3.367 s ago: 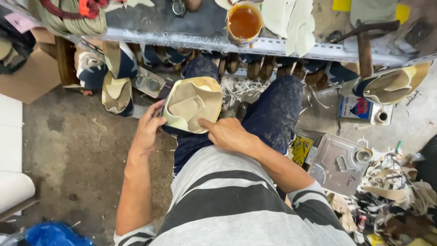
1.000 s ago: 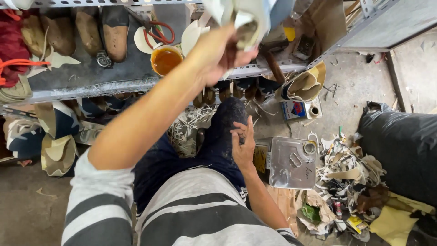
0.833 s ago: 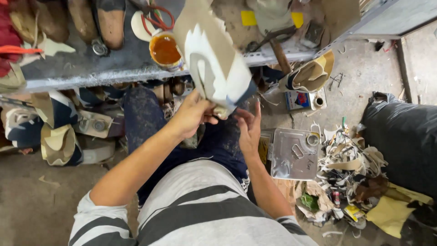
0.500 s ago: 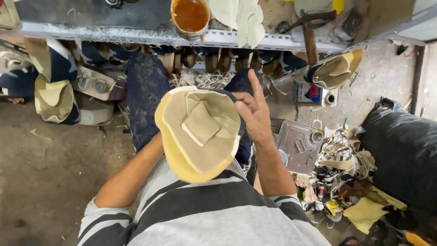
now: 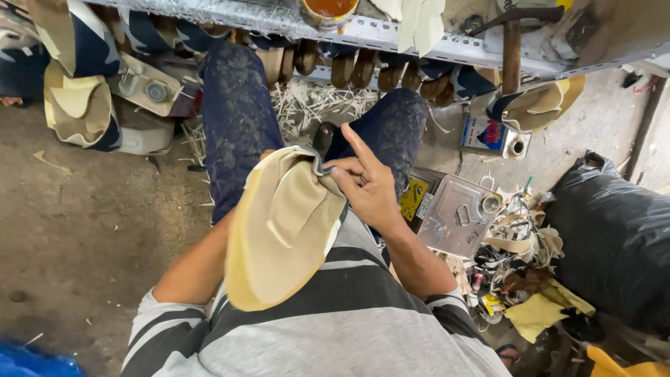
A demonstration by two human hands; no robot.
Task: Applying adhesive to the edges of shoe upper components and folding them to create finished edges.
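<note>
You are sitting down, and the camera looks down at your lap. You hold a tan shoe upper [image 5: 283,230] over your striped shirt [image 5: 335,314] and your blue jeans [image 5: 237,119]. It is a big, floppy, cream piece with a lighter patch stuck in the middle. It tilts, with its top edge up near your knees and its bottom edge by your belly.

Your right hand [image 5: 366,185] is at the top right edge of the upper. The thumb and the bent fingers [image 5: 342,167] pinch that edge, and your pointing finger sticks up straight, away from the rest (so this hand is partly closed and partly open).

Your left hand is hidden behind the upper. Your left arm [image 5: 195,262] goes up under it, but I cannot tell how the fingers are, or just where they grip.

In front of your knees there is a metal shelf [image 5: 391,31]. A can of orange glue [image 5: 328,10] sits on it, and a hammer [image 5: 513,42] lies on it too. Under the shelf a row of brown shoe soles [image 5: 349,70] stands in a line. More tan and blue uppers [image 5: 77,105] lie on the floor to your left. To your right sits a flat silver tin can [image 5: 457,216], just beside your right leg. Next to it is a heap of scraps [image 5: 516,244], and past that a black bag [image 5: 614,237].
</note>
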